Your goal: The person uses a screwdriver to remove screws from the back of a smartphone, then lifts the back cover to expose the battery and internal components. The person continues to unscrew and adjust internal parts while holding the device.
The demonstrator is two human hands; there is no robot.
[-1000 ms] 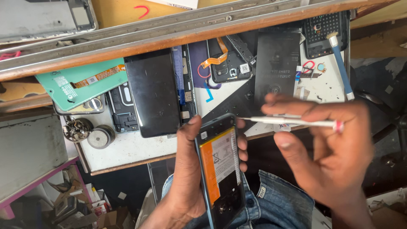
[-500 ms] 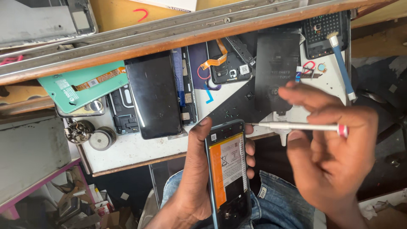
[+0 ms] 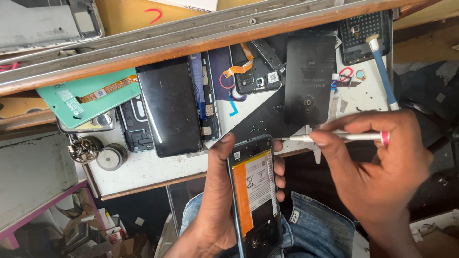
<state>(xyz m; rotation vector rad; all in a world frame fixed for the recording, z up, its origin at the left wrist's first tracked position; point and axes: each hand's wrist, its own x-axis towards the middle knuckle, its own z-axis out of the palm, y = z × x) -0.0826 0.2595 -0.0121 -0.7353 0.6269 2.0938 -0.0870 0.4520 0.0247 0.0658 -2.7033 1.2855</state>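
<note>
Holding an opened phone point(image 3: 254, 196) over our lap, we see its back cover is off and a battery with an orange strip and a white label fills most of its body. On the white work tray point(image 3: 158, 169) ahead lie a teal rectangular panel point(image 3: 88, 98) with an orange flex strip at the left, a black glossy screen point(image 3: 169, 107) upright in the middle, a dark back cover point(image 3: 309, 79) with faint grey print to the right, and a blue-handled brush point(image 3: 382, 71) along the right edge. Two round metal pieces point(image 3: 98, 153) sit at the tray's near left corner. A wooden rail point(image 3: 191, 45) runs across above the tray. Bare room on the tray is small, mostly a strip along its near edge just beyond the phone's top.

Our left hand point(image 3: 217, 200) wraps the phone from the left, thumb up along its edge, fingertips curling round the right side. Our right hand point(image 3: 382, 167) pinches a slim silver screwdriver point(image 3: 334, 137) with a red end between thumb and forefinger, shaft level, tip at the phone's top right corner.
</note>
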